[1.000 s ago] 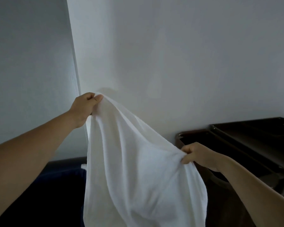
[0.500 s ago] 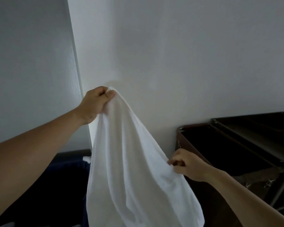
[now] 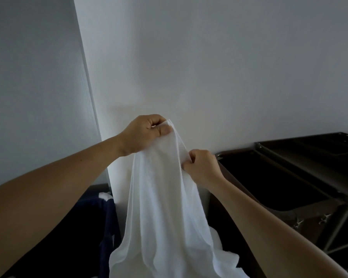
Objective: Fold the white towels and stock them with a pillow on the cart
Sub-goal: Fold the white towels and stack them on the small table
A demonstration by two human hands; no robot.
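Note:
A white towel (image 3: 165, 207) hangs lengthwise in front of the wall, its lower end bunched at the bottom of the view. My left hand (image 3: 143, 135) pinches its top corner between thumb and fingers, held up at mid height. My right hand (image 3: 202, 165) pinches the towel's right edge just below and to the right of the left hand. At the right stands the dark cart (image 3: 301, 157) with a deep bin and a shallow top tray. No pillow is in view.
A white wall fills the background, with a grey door or panel (image 3: 32, 87) at the left. Dark blue fabric (image 3: 107, 219) and a bit of white cloth (image 3: 106, 196) lie low at the left. The cart's metal legs (image 3: 335, 227) cross at the lower right.
My right hand slid up along the towel's edge toward my left hand. The left hand moved right and lower in view. The towel now hangs narrower.

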